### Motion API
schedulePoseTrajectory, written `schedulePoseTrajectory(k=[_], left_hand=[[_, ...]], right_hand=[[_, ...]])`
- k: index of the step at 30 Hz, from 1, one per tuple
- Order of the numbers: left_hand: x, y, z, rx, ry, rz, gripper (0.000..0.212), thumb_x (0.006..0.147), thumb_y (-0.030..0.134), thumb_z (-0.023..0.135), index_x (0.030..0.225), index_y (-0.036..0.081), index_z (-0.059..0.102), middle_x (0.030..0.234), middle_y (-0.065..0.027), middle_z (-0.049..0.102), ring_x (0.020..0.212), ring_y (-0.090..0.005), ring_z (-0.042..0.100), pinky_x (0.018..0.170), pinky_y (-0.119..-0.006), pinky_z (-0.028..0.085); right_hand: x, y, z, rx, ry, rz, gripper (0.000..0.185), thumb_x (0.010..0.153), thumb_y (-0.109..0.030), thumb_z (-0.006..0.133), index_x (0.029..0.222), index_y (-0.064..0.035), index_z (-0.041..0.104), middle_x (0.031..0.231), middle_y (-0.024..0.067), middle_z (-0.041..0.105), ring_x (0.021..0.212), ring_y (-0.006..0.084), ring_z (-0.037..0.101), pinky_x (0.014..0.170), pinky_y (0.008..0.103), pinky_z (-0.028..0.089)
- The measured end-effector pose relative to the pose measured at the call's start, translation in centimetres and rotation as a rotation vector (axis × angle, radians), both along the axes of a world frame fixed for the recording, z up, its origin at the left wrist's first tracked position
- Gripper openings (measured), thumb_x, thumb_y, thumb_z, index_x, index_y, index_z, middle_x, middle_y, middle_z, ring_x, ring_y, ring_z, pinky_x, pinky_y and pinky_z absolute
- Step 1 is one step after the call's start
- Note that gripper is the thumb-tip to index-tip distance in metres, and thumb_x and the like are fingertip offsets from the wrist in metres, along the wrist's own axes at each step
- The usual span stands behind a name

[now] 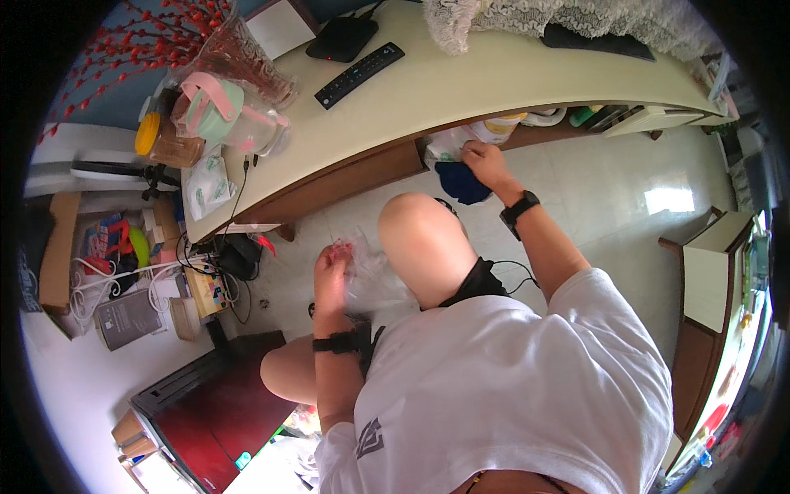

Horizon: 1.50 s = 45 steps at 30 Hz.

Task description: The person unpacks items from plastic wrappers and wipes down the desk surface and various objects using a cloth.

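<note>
My left hand (332, 265) is closed on a clear plastic bag (376, 281) with red print, which hangs down beside my bent knee. My right hand (486, 162) reaches to the opening of the low cabinet, its fingers pinched at the top of a dark blue cloth item (461, 183). Just behind those fingers, a clear packet with green print (445, 147) lies at the edge of the compartment. A white tub with a yellow label (498, 128) stands inside, right beside my right hand.
On the cabinet top (494, 80) are a black remote control (360, 75), a black set-top box (342, 38), a pink-and-green lidded bottle (231, 117) and a glass vase (247, 62). Cables and boxes crowd the left. A partly open drawer (651, 120) juts out at the right.
</note>
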<state>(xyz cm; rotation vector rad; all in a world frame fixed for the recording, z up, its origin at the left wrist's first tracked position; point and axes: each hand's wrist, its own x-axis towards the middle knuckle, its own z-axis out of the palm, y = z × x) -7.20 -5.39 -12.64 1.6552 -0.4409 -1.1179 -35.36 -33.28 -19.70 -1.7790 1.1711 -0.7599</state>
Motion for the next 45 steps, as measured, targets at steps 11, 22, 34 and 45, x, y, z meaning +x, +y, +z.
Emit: schedulePoseTrajectory(k=[11, 22, 34, 45], left_hand=[[-1.9, -4.7, 11.2, -0.310, -0.448, -0.296, 0.051, 0.077, 0.011, 0.078, 0.125, 0.006, 0.060, 0.111, -0.0044, 0.066, 0.075, -0.0084, 0.055, 0.067, -0.025, 0.048], [-5.6, -4.0, 23.6, -0.374, -1.231, -0.524, 0.111, 0.050, 0.025, 0.094, 0.146, 0.012, 0.041, 0.148, -0.0215, 0.043, 0.122, -0.0379, 0.055, 0.081, -0.038, 0.053], [-2.8, 3.3, 15.6, -0.239, -1.218, -0.147, 0.019, 0.071, -0.005, 0.064, 0.090, -0.003, 0.064, 0.137, -0.0234, 0.054, 0.103, -0.0301, 0.063, 0.081, -0.034, 0.050], [-4.0, 2.6, 14.4, -0.178, -1.175, -0.036, 0.008, 0.074, -0.002, 0.062, 0.081, -0.004, 0.062, 0.131, -0.0225, 0.059, 0.096, -0.0246, 0.061, 0.080, -0.031, 0.047]], right_hand=[[-8.3, 7.0, 16.7, 0.186, -0.368, 0.281, 0.008, 0.080, -0.006, 0.052, 0.080, -0.0002, 0.059, 0.076, 0.0028, 0.059, 0.073, 0.0124, 0.055, 0.067, 0.0276, 0.043], [1.1, 11.7, 26.2, -0.234, -0.768, 0.999, 0.007, 0.079, -0.006, 0.055, 0.080, -0.0001, 0.058, 0.068, 0.0119, 0.057, 0.062, 0.0332, 0.055, 0.057, 0.0391, 0.043], [7.2, 14.8, 20.7, -0.105, -0.622, 1.091, 0.015, 0.076, -0.005, 0.058, 0.090, -0.0030, 0.060, 0.074, 0.0148, 0.059, 0.071, 0.0365, 0.057, 0.064, 0.0396, 0.046], [-1.8, 3.8, 3.6, 0.478, -0.556, -0.025, 0.027, 0.087, -0.008, 0.061, 0.114, -0.0044, 0.064, 0.098, 0.0061, 0.068, 0.087, 0.0123, 0.062, 0.079, 0.0271, 0.049]])
